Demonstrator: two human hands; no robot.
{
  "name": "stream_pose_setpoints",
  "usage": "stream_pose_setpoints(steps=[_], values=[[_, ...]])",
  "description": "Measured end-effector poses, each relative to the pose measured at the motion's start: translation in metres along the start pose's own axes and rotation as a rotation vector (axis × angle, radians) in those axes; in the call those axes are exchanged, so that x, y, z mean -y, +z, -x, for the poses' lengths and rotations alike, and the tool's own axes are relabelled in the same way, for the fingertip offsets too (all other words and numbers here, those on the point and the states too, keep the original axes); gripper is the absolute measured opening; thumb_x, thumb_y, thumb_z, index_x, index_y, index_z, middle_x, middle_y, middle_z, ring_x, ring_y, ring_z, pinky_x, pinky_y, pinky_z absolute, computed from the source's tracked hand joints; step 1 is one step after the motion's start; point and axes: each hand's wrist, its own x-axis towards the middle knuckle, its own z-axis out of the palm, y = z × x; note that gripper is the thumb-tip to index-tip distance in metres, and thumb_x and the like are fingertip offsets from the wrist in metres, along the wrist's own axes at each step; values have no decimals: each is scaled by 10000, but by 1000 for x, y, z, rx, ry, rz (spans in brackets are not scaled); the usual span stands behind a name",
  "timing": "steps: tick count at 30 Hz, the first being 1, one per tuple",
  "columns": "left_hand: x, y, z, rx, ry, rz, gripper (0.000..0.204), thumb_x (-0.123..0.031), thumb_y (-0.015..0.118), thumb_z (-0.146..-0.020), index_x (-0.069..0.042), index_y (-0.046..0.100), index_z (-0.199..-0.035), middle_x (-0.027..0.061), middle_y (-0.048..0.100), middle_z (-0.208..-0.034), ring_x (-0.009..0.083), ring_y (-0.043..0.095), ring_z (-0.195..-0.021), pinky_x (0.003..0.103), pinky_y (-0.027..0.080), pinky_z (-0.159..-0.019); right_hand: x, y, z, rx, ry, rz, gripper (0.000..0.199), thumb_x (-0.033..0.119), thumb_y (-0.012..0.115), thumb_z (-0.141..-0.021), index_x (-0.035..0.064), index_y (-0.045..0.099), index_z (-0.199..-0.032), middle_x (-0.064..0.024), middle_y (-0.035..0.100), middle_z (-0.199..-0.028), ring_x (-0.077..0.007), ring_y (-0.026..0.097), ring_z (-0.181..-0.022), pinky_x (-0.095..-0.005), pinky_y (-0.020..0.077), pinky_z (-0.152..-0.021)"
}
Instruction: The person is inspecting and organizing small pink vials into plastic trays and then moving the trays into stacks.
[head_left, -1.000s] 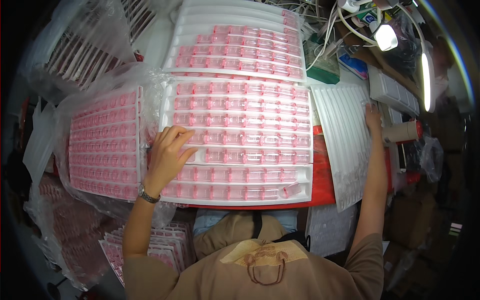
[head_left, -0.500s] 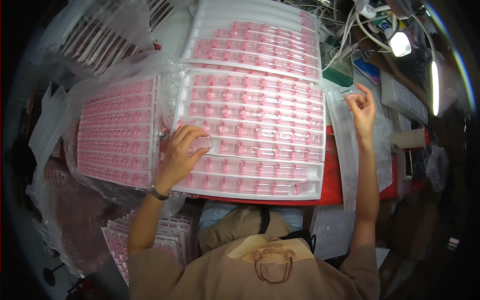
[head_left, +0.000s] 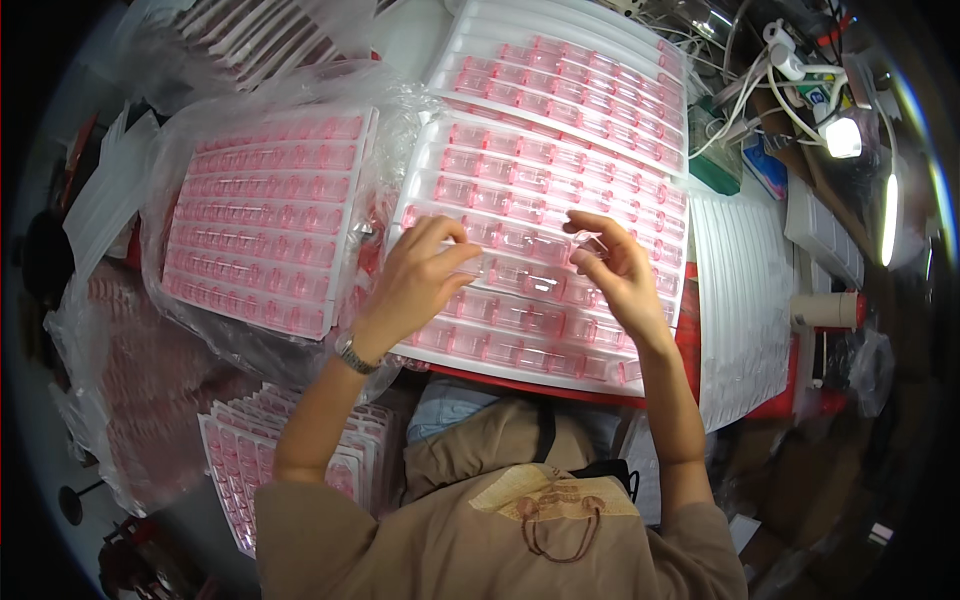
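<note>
A white tray (head_left: 400, 222) holds rows of small clear pink plastic pieces (head_left: 525, 207) in front of me. My left hand (head_left: 425, 270) is over the tray's left part, thumb and fingers pinched around a clear pink plastic piece (head_left: 468, 264), mostly hidden by the fingers. Over the tray's right half, my right hand (head_left: 622, 270) pinches a small, shiny clear plastic piece (head_left: 587, 240) between thumb and forefinger. The two hands are apart, at about the same height in the picture.
Behind is a partly filled tray (head_left: 450, 45). Another filled tray (head_left: 345, 225) lies on clear plastic wrap at left. Clear ribbed strips (head_left: 745, 290) lie to the right, with cables and a lit lamp (head_left: 843, 138) beyond. Stacked trays (head_left: 290, 450) stand low at left.
My right hand has come in from the clear strips at right to above the tray, carrying a small clear piece. My left hand stays over the tray's left part. The whole view has shifted.
</note>
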Motion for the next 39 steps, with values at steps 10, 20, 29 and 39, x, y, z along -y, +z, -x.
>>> stream_pose_setpoints(steps=[10, 20, 29, 39], values=[[55, -31, -4, 50, -63, -264, 264, -99, 704, -686, -50, 637, -937, 35, 561, -927, 227, 522, -910, 366, 401, -820, 7, 2, 3, -41, 193, -294, 142, 160, 667, -828, 23, 631, -847, 32, 555, -736, 6, 369, -584, -163, 254, -488], [-7, -18, 0, 95, -9, 322, 283, -43, 682, -731, -16, 582, -994, 102, 594, -1000, 251, 586, -944, 329, 475, -800, 27, 51, -12, 159, -177, 837, 632, 467, 455, -908, 15, 540, -474, -107, 508, -439, -203, 540, -434, -322, 420, -454], [14, -28, -11, 36, -110, 184, 284, 25, 661, -713, 7, 584, -986, 93, 571, -960, 230, 573, -916, 323, 460, -781, 16, -66, -7, -294, -52, 544, 393, 385, 495, -879, 23, 566, -1017, -157, 594, -710, -304, 588, -688, -393, 443, -643], [41, -38, -9, 157, -210, 64, 317, 26, 640, -716, -6, 619, -1031, 92, 544, -1010, 240, 545, -856, 320, 451, -753, -83, -391, 73, -361, 268, 1710, 273, 67, 522, -818, 14, 564, -1083, -180, 605, -1024, -367, 552, -976, -438, 467, -801]])
